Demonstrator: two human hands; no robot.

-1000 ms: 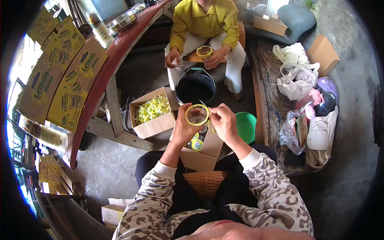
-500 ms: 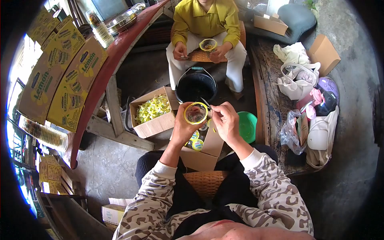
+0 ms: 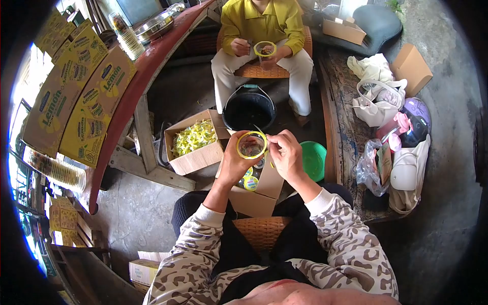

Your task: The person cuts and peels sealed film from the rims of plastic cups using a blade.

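Observation:
My left hand [image 3: 234,161] is wrapped round a clear plastic cup [image 3: 251,145] with a yellow rim, tilted so its opening faces me. At the cup's right side, my right hand [image 3: 285,156] pinches a thin pointed tool [image 3: 258,129], whose tip shows above the rim. Below my hands, an open cardboard box [image 3: 256,201] holds cups with yellow and green lids [image 3: 250,183]. To the left sits a carton [image 3: 195,161] full of yellow-green strips [image 3: 194,138]. Beyond my hands stands a black bucket [image 3: 249,111].
A co-worker in a yellow shirt [image 3: 262,25] sits opposite, holding a similar cup [image 3: 265,49]. A green basin [image 3: 312,161] lies at the right, beside a bench with bags [image 3: 376,108] and a helmet [image 3: 416,119]. Lemon cartons [image 3: 96,109] stand on the red table [image 3: 147,63] at left.
My left hand has shifted the cup slightly while my right hand stays at its rim. The co-worker's cup has moved, and their other hand has risen away from the knee.

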